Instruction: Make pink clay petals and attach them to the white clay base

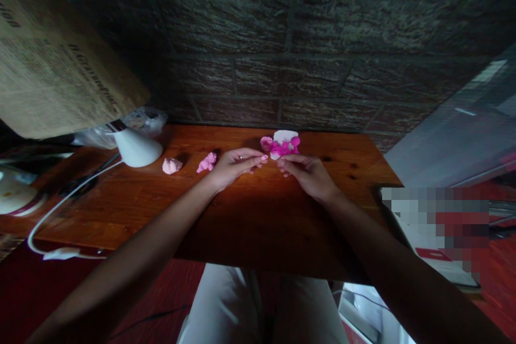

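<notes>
My left hand (238,165) is closed in a pinch, with a small pink bit of modelling clay (264,157) at its fingertips. A short gap to the right, my right hand (306,172) also has thumb and fingers pressed together; what lies between them, if anything, is hidden. Just beyond the hands lie bright magenta clay pieces (284,148), partly on a whitish flat piece (285,135). A rounder pink lump (266,143) sits at their left. Two more clay lumps rest left of my left hand: a pink one (207,162) and a paler one (172,165).
On the left of the wooden table (250,226) stands a lamp with a white base (139,148) and newsprint-patterned shade (68,64). Its white cord (60,199) hangs over the front edge. A crumpled plastic bag (147,120) lies behind it. A stone-block wall (258,27) bounds the back.
</notes>
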Tool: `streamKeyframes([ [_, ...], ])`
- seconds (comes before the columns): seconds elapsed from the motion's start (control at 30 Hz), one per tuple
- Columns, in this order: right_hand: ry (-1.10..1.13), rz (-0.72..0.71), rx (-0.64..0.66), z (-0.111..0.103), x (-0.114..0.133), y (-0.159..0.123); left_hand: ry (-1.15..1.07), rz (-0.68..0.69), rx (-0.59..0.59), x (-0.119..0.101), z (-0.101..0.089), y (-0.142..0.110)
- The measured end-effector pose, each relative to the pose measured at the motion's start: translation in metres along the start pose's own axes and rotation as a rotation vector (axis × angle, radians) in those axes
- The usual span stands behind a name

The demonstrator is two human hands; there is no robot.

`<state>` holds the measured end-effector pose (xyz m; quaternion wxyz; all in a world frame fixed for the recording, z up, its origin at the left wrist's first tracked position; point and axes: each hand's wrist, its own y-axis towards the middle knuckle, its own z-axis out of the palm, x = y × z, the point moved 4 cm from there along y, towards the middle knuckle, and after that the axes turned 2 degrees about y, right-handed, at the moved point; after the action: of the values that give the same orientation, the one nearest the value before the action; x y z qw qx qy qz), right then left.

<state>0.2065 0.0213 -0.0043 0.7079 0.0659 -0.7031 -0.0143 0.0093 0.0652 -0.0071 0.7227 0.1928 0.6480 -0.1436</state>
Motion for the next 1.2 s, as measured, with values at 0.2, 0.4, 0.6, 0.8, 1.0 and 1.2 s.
streamKeyframes([
  [0.2,0.001,-0.007,-0.016,-0.0021,-0.0033,0.0004,-0.017,-0.007,0.011,-0.0011,0.0021,-0.0002],
  [0.4,-0.022,-0.016,0.006,-0.0032,-0.0008,0.0009,-0.052,-0.057,-0.012,0.0029,-0.0003,0.0006],
  [0.6,0.098,0.035,-0.004,0.0003,-0.0009,-0.0010,-0.140,-0.064,-0.031,0.0059,-0.0034,0.0015],
  [0.8,0.206,0.074,-0.048,-0.0019,-0.0065,0.0006,-0.126,-0.073,0.029,0.0021,0.0003,-0.0003],
  [1.0,0.237,0.103,-0.049,-0.0025,-0.0080,0.0011,-0.111,-0.078,0.029,0.0023,0.0007,0.0001],
  [1.2,0.158,-0.002,-0.032,-0.0016,-0.0009,0.0009,-0.109,-0.054,0.037,0.0013,0.0015,-0.0005],
])
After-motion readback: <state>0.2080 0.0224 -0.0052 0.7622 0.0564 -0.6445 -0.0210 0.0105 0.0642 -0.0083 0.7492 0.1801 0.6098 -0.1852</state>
